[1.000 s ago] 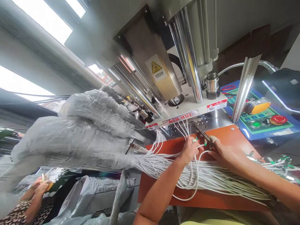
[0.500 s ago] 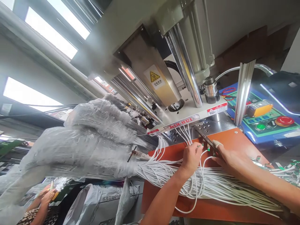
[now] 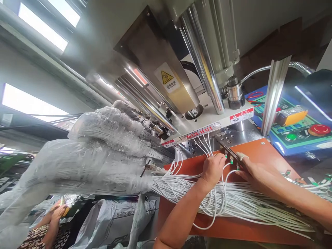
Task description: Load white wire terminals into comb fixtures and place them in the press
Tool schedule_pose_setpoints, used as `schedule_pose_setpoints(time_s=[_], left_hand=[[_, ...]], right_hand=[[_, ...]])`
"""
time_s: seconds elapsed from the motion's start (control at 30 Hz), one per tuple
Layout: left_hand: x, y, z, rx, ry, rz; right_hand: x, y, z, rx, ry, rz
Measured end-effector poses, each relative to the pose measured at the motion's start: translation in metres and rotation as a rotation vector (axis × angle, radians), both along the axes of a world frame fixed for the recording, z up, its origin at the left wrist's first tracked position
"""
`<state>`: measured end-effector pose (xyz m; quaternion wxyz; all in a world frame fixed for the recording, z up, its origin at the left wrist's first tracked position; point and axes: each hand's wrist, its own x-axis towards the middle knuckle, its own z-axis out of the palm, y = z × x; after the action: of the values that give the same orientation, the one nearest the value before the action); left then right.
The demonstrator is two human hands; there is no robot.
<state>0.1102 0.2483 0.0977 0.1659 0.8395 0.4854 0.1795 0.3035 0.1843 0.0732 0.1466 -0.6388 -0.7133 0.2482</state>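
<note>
My left hand point(image 3: 213, 168) is closed in a pinch on a white cable, close to a narrow dark metal bar point(image 3: 233, 156). The fingers cover the cable's end. Fingers wrapped along the bar's right side, my right hand point(image 3: 247, 167) grips it, with a pale cover on one fingertip. Small green-and-metal connectors point(image 3: 231, 160) sit along the bar, and white cables loop down from them. Below both hands a thick bundle of white cables point(image 3: 186, 193) lies across the orange board point(image 3: 251, 152). Several more white cables point(image 3: 206, 143) run under the press plate just beyond my left hand.
The press point(image 3: 202, 129), marked MIN-HUI and with a heat warning label, stands ahead. A control panel point(image 3: 298, 128) with a red stop button is at right. Plastic-wrapped cable bundles point(image 3: 90, 162) fill the left. Another person's hands point(image 3: 58, 211) work at lower left.
The view has shifted slightly. My right fingers have moved a little on the bar, and one more green connector shows beside them. My left hand stays at the bar's left side.
</note>
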Motion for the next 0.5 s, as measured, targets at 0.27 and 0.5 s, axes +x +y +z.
schedule_pose_setpoints(time_s=[0.27,0.5], left_hand=[[0.004,0.002,-0.001,0.014,-0.015,0.009],[-0.001,0.003,0.012,-0.320,-0.325,0.068]], right_hand=[[0.002,-0.001,0.010,-0.002,0.053,0.045],[0.004,-0.001,0.009,-0.009,0.012,0.013]])
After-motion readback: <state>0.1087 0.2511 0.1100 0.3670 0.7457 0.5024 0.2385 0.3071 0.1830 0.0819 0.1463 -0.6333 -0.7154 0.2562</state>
